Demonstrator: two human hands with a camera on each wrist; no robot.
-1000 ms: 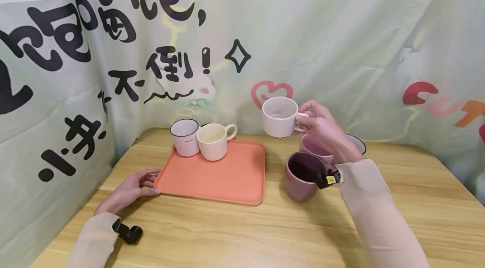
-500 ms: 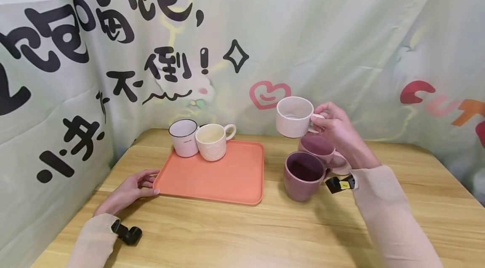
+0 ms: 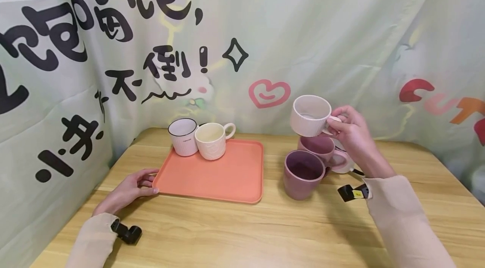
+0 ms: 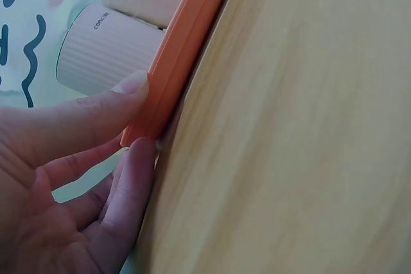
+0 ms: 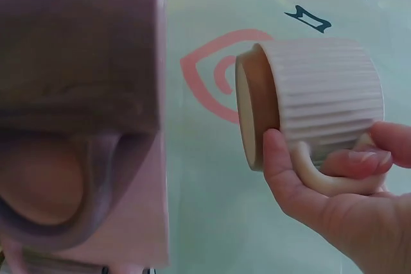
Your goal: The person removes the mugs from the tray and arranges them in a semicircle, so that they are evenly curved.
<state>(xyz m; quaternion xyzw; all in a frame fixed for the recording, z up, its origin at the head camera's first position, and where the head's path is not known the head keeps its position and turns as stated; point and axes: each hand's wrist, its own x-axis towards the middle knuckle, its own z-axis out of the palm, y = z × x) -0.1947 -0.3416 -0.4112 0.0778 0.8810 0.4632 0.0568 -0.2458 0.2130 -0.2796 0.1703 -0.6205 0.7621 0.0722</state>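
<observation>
My right hand [image 3: 354,139] pinches the handle of a white ribbed mug [image 3: 308,118], holding it upright in the air above the pink mugs. In the right wrist view, the fingers curl round that handle, and one fingertip touches near the mug's brown, unglazed base [image 5: 260,94]. On the left, my left hand [image 3: 126,191] pinches the near left corner of an orange tray [image 3: 212,179]. Its thumb [image 4: 131,85] lies on the rim, with a finger below the edge. A white mug with a dark rim [image 3: 183,141] and a cream mug [image 3: 210,146] stand on the tray's back left part.
Right of the tray, a mauve mug [image 3: 301,181] stands on the wooden table [image 3: 235,234], close in front of a pink mug [image 3: 314,146]. Behind my right wrist, a white mug [image 3: 345,167] is partly hidden. A printed curtain [image 3: 341,28] hangs along the back and left.
My right hand has moved right with the ribbed mug, from near the tray's right side to above the pink mug. My left hand stays at the tray corner.
</observation>
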